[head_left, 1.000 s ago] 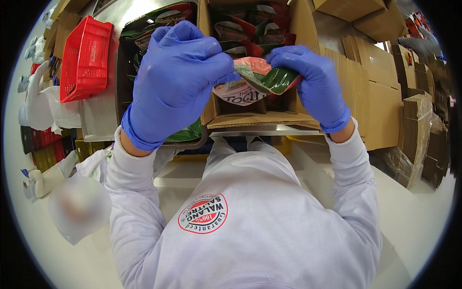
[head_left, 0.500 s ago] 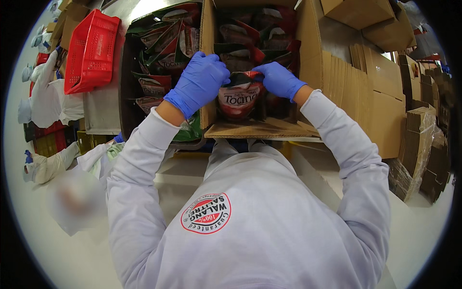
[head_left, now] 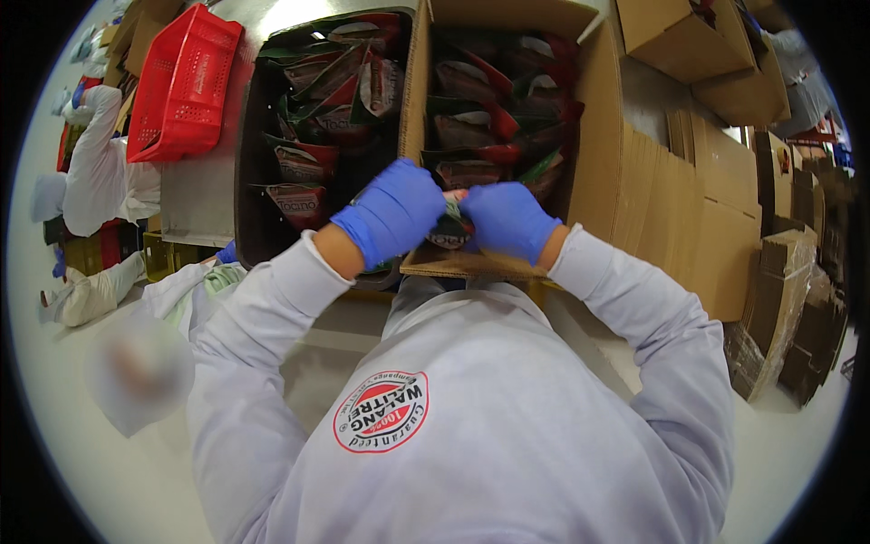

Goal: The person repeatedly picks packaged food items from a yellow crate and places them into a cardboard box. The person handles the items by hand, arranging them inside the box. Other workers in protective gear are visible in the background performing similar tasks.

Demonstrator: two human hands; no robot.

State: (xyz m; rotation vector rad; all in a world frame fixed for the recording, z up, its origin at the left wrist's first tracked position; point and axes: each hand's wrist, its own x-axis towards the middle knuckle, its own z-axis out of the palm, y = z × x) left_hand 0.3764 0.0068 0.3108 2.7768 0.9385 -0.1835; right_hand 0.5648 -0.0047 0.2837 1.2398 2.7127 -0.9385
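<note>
My left hand (head_left: 396, 212) and my right hand (head_left: 510, 216), both in blue gloves, pinch the top edge of one red and green food pouch (head_left: 450, 234). That pouch is at the near end of an open cardboard box (head_left: 600, 127), partly covered by my fingers. Behind it, several similar pouches (head_left: 467, 127) stand in rows inside the box. A black crate (head_left: 249, 172) to the left of the box holds more pouches (head_left: 297, 201), leaning on each other.
At the far left a red perforated basket (head_left: 186, 86) rests on a metal table (head_left: 198, 204). Flattened cartons (head_left: 702, 199) stack up right of the box, with open boxes (head_left: 689, 41) beyond. A co-worker in white (head_left: 100, 172) is at the left; another person (head_left: 140, 372) is nearer.
Both hands have come nearer to me and closer together, keeping hold of the pouch at its top. The pouch has shifted toward the box's near wall.
</note>
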